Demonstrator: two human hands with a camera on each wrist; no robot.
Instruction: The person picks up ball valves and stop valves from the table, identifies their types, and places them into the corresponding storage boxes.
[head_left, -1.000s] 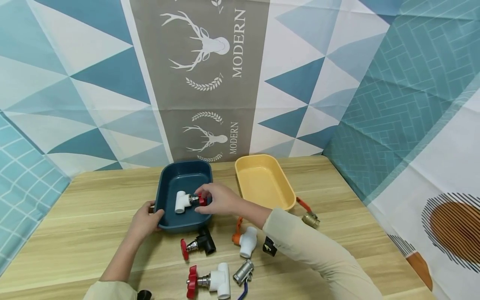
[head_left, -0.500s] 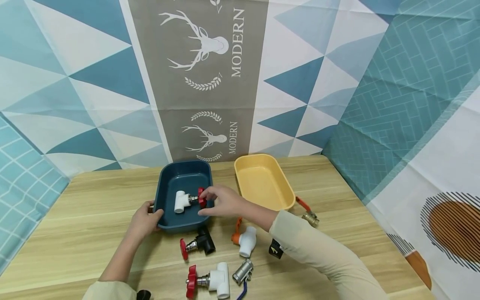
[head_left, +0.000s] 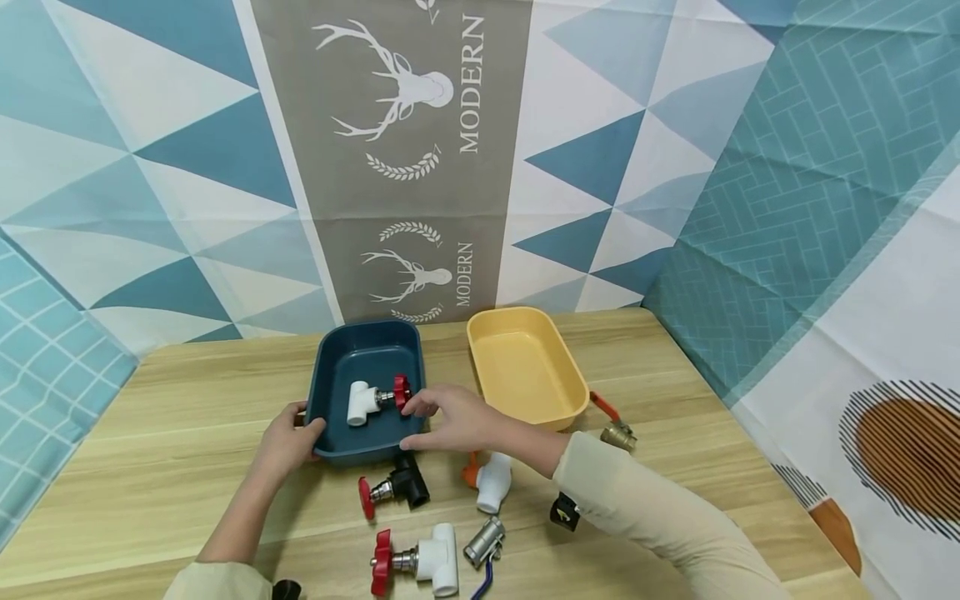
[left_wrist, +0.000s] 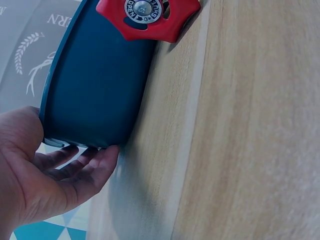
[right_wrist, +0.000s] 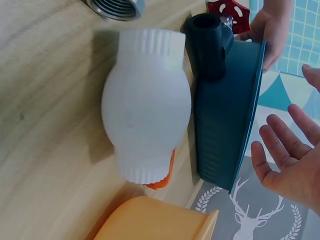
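A white tee valve with a red handwheel [head_left: 362,405] lies inside the dark blue tray [head_left: 366,364]. My left hand [head_left: 287,440] grips the tray's left side near the front corner, thumb over the rim and fingers against the outer wall [left_wrist: 80,172]. Just right of the red handwheel, my right hand [head_left: 459,419] hovers over the tray's right rim. Its fingers [right_wrist: 280,142] are spread and hold nothing. A black valve with a red handwheel [head_left: 405,483] lies on the table in front of the tray.
A yellow tray [head_left: 525,367] stands to the right. Nearer lie a white ball valve with orange handle [head_left: 493,483], a larger white tee valve [head_left: 437,560] and a metal valve with blue handle [head_left: 484,542]. A brass valve with red lever [head_left: 618,435] lies beside the yellow tray.
My right hand has let go of the valve's red handwheel and drawn back to the right. The white valve stays in the blue tray. My left hand keeps its place.
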